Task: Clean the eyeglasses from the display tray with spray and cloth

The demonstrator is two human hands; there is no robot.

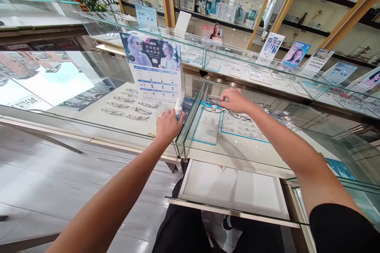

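Note:
My left hand [169, 125] is at the front edge of the glass display case. A small white bottle [178, 107] stands upright between its thumb and index finger; the grip is partly hidden. Over the right-hand part of the case, my right hand [236, 101] has its fingers pinched on a pair of eyeglasses [214, 99]. Just below lie more eyeglasses [239, 116] and a clear sheet with a blue border [206, 128].
Rows of eyeglasses [139, 110] lie left of the bottle, before a standing poster card [157, 71]. An open drawer with a white bottom [234, 189] juts out above my knees. Behind are more glass cases and shelves [225, 16].

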